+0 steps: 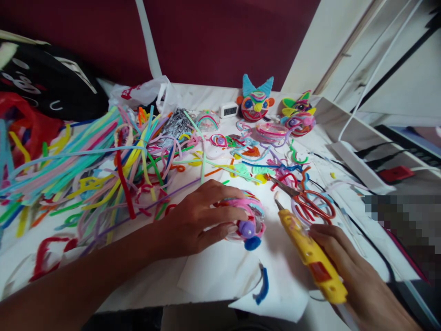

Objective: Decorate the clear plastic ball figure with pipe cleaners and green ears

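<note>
My left hand [210, 216] rests its fingers, closed, around a round pipe-cleaner ornament [257, 209] wound in pink, red and pale colours. A purple coil [247, 228] and a dark blue coil [252, 243] stick out on its near side. In my right hand [339, 257] is a yellow glue gun [310, 250], its metal nozzle pointing up and left, apart from the ornament. Orange-handled scissors [312, 202] lie just beyond the nozzle. A short blue pipe-cleaner piece [263, 286] lies on white paper [217, 276] in front of the ornament.
Loose pipe cleaners [79, 156] cover the left side. At the back stand a white digital clock [228, 110], a blue-eared figure [255, 103] and another colourful figure [299, 115]. A power strip [361, 168] and a black cable [365, 239] run along the right.
</note>
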### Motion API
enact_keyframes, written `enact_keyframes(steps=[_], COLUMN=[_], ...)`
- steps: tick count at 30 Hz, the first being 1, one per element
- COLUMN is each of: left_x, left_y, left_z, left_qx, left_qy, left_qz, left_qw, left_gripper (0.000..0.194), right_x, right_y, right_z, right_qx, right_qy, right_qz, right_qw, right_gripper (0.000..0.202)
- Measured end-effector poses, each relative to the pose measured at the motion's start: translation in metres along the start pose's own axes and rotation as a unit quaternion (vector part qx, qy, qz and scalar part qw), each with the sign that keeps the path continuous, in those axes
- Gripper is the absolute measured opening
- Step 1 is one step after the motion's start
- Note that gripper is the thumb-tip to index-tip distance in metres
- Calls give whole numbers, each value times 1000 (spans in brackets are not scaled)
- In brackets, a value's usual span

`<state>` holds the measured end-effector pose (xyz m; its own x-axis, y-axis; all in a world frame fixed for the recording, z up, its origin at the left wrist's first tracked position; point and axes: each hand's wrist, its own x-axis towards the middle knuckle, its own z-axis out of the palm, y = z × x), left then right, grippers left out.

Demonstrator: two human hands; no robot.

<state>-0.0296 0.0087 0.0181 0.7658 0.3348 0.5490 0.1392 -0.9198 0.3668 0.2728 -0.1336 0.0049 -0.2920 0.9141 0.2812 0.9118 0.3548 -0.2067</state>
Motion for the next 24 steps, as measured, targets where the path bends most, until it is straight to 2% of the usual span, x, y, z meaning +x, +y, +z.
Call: enact_keyframes(steps=[4, 7, 9, 12, 15, 20, 24], left_x=[2, 3, 3, 4, 5, 4, 3], left_y=[2, 3, 3, 3, 3, 3, 4], left_z=[-2, -3, -3, -2, -1, -1, -1], left_qx=[4, 11, 11, 4, 3, 5, 6], left_qy=[-3, -1, 2, 12, 11, 12, 10], left_qz=[-4, -5, -3, 1, -2, -1, -5], left_qw=[1000, 1000, 1000, 1000, 1000, 1000, 1000], left_gripper=[25, 25, 24, 24, 25, 26, 26], right_x=[6, 11, 17, 30, 45, 61, 65], right_y=[4, 5, -1, -17, -36, -53, -57], right_z=[14, 16, 11, -3, -12, -9, -4], right_qx=[-28, -36, -30, 33, 129, 212, 228], right_qy=[-40, -38, -24, -3, -8, -6, 16], right_qz=[-18, -27, -34, -34, -39, -30, -44], right_qw=[999, 998, 999, 999, 991, 977, 972], right_gripper=[41, 39, 39, 40, 42, 44, 44])
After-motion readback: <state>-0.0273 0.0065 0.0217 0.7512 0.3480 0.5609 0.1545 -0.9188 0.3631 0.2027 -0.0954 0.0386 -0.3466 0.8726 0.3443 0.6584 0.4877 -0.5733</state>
